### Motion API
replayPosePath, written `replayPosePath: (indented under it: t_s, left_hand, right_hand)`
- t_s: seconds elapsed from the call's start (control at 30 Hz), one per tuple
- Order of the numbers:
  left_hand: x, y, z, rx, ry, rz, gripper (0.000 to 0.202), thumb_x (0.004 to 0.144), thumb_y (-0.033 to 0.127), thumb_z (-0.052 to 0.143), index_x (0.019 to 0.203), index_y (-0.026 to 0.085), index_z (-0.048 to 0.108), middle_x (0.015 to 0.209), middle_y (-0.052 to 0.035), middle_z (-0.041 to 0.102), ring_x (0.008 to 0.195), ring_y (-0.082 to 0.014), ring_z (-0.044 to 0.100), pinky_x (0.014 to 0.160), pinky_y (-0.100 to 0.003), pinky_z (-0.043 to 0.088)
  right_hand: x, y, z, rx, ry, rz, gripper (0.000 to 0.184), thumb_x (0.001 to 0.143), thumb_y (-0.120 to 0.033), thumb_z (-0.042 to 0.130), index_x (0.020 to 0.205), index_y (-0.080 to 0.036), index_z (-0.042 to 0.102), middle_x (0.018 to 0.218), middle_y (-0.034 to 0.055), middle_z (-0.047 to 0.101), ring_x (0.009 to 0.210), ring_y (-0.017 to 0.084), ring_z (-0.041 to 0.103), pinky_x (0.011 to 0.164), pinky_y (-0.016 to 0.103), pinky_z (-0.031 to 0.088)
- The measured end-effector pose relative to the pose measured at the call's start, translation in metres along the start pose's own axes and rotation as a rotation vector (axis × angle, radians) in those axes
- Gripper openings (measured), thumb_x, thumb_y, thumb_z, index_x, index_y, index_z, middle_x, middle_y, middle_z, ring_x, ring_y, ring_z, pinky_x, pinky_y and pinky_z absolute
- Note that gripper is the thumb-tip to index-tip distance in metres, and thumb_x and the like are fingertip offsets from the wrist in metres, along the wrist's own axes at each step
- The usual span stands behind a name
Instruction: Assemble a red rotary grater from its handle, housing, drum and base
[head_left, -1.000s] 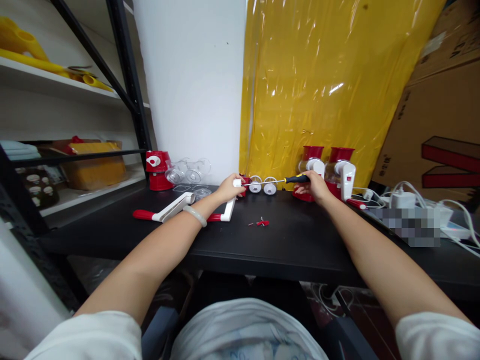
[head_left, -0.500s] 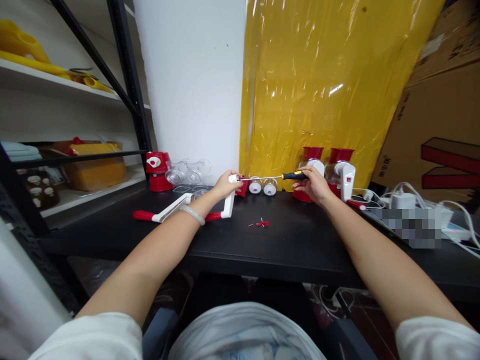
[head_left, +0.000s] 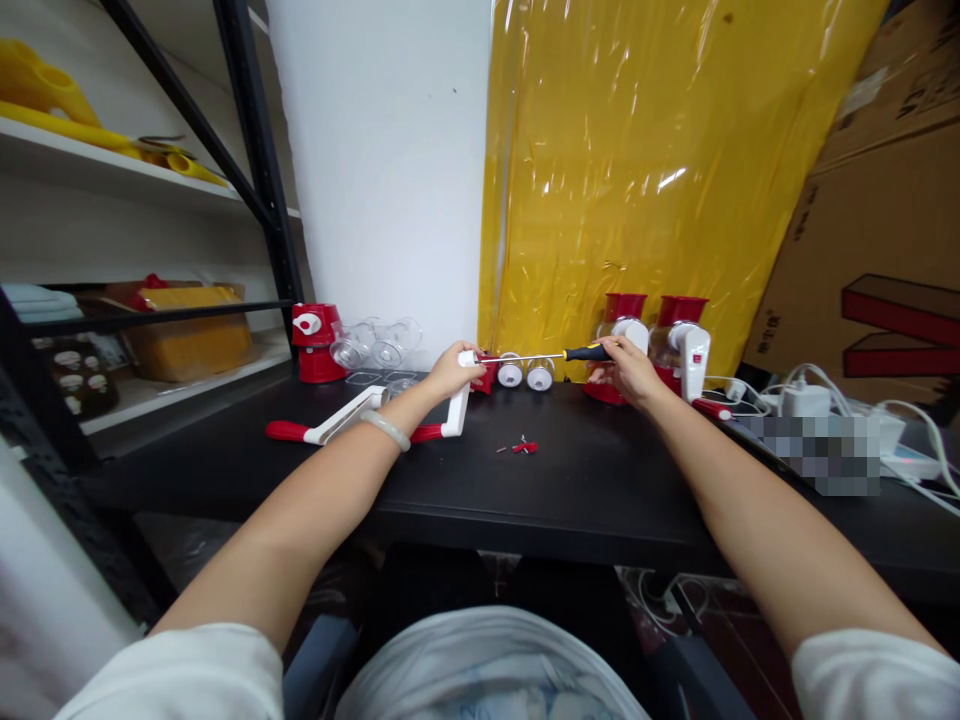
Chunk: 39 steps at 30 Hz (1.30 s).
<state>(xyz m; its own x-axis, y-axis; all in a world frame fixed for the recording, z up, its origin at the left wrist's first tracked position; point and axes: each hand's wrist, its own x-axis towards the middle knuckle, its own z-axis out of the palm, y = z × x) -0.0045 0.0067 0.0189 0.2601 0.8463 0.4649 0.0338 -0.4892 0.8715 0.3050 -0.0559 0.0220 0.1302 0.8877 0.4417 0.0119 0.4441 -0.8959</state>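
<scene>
My left hand is closed around the upper end of a white crank handle, whose red grip hangs low and points left behind my forearm. In my right hand is a screwdriver with a black and yellow handle, held level. Its long metal shaft reaches left to the top of the crank handle, where the tip meets the white end. A second crank handle with a red grip lies on the black table, partly behind my left forearm. Small red parts and screws lie between my arms.
Red grater bodies and clear plastic parts stand at the back left. Round white-ended drums sit at the back middle. Assembled red and white graters stand at right, near white chargers and cables. A shelf borders the left.
The fingers of my right hand have shifted and curled slightly on the screwdriver handle. My left hand and the crank handle stay in place.
</scene>
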Motion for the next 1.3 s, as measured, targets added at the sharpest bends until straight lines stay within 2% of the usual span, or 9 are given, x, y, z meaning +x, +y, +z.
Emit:
replayPosePath:
  t_s: [0.17, 0.37, 0.57, 0.67, 0.77, 0.87, 0.97, 1.17, 1.3]
  left_hand:
    - [0.0, -0.001, 0.001, 0.013, -0.003, -0.014, 0.03, 0.069, 0.002, 0.067, 0.092, 0.014, 0.052, 0.063, 0.0042, 0.06, 0.049, -0.0086, 0.059, 0.048, -0.02, 0.05]
    - [-0.004, 0.005, 0.005, -0.048, 0.0, -0.028, 0.032, 0.067, -0.001, 0.068, 0.089, 0.014, 0.05, 0.065, 0.0044, 0.06, 0.048, -0.0079, 0.058, 0.049, -0.02, 0.05]
    - [-0.003, 0.004, 0.003, 0.01, 0.011, -0.021, 0.031, 0.068, 0.001, 0.068, 0.09, 0.014, 0.051, 0.064, 0.0047, 0.06, 0.049, -0.0083, 0.058, 0.049, -0.02, 0.05]
    - [-0.003, 0.002, 0.003, 0.026, -0.007, -0.029, 0.03, 0.068, -0.001, 0.066, 0.091, 0.014, 0.051, 0.062, 0.0048, 0.06, 0.048, -0.0089, 0.059, 0.048, -0.02, 0.049]
    - [-0.004, 0.002, 0.005, 0.026, -0.018, -0.034, 0.03, 0.068, -0.002, 0.066, 0.089, 0.014, 0.051, 0.062, 0.0049, 0.06, 0.047, -0.0089, 0.058, 0.046, -0.02, 0.049]
    - [-0.006, 0.004, 0.006, 0.019, -0.024, -0.03, 0.03, 0.068, -0.001, 0.066, 0.089, 0.014, 0.051, 0.061, 0.0054, 0.059, 0.045, -0.0082, 0.057, 0.046, -0.019, 0.048]
    - [-0.007, 0.006, 0.007, 0.023, -0.026, -0.032, 0.029, 0.068, -0.001, 0.066, 0.088, 0.013, 0.051, 0.061, 0.0051, 0.059, 0.045, -0.0078, 0.057, 0.046, -0.019, 0.048]
    - [-0.008, 0.007, 0.009, -0.005, -0.053, -0.054, 0.029, 0.068, -0.001, 0.067, 0.088, 0.013, 0.05, 0.06, 0.0042, 0.06, 0.045, -0.0086, 0.057, 0.045, -0.019, 0.047]
    - [-0.008, 0.005, 0.008, -0.016, -0.046, -0.036, 0.029, 0.068, -0.001, 0.065, 0.088, 0.013, 0.05, 0.061, 0.0049, 0.059, 0.045, -0.0079, 0.057, 0.046, -0.019, 0.048]
  right_hand:
    - [0.001, 0.001, -0.002, 0.005, -0.001, 0.004, 0.044, 0.07, -0.056, 0.069, 0.09, -0.023, 0.049, 0.059, -0.0026, 0.066, 0.043, 0.014, 0.06, 0.044, 0.024, 0.048]
    - [0.003, 0.003, -0.003, -0.026, 0.014, 0.025, 0.041, 0.075, -0.06, 0.064, 0.085, -0.023, 0.049, 0.052, -0.0014, 0.064, 0.039, 0.015, 0.059, 0.04, 0.024, 0.046]
    - [0.006, 0.012, -0.005, -0.11, 0.016, -0.039, 0.042, 0.079, -0.062, 0.059, 0.084, -0.021, 0.052, 0.045, -0.0011, 0.059, 0.034, 0.014, 0.054, 0.035, 0.022, 0.042]
    - [0.005, 0.007, -0.002, -0.088, 0.063, 0.0, 0.037, 0.085, -0.057, 0.053, 0.086, -0.02, 0.052, 0.046, -0.0009, 0.059, 0.035, 0.015, 0.056, 0.036, 0.023, 0.043]
    - [0.001, -0.001, 0.001, 0.037, 0.075, 0.09, 0.029, 0.091, -0.045, 0.038, 0.092, -0.02, 0.053, 0.057, 0.0017, 0.063, 0.044, 0.017, 0.063, 0.043, 0.026, 0.049]
    - [-0.001, -0.005, 0.003, 0.11, 0.084, 0.096, 0.023, 0.089, -0.029, 0.033, 0.095, -0.02, 0.053, 0.07, 0.0025, 0.066, 0.05, 0.016, 0.065, 0.046, 0.028, 0.052]
    - [0.0, -0.005, 0.003, 0.097, 0.108, 0.076, 0.021, 0.085, -0.024, 0.033, 0.094, -0.02, 0.052, 0.071, 0.0016, 0.065, 0.05, 0.015, 0.064, 0.047, 0.028, 0.052]
    - [0.005, -0.001, 0.0, -0.013, 0.135, 0.037, 0.014, 0.086, -0.031, 0.041, 0.095, -0.023, 0.049, 0.057, -0.0033, 0.057, 0.043, 0.013, 0.058, 0.045, 0.026, 0.05]
    - [0.006, 0.001, -0.003, -0.05, 0.096, 0.036, 0.022, 0.085, -0.043, 0.048, 0.095, -0.024, 0.048, 0.054, -0.0049, 0.054, 0.041, 0.013, 0.056, 0.044, 0.024, 0.046]
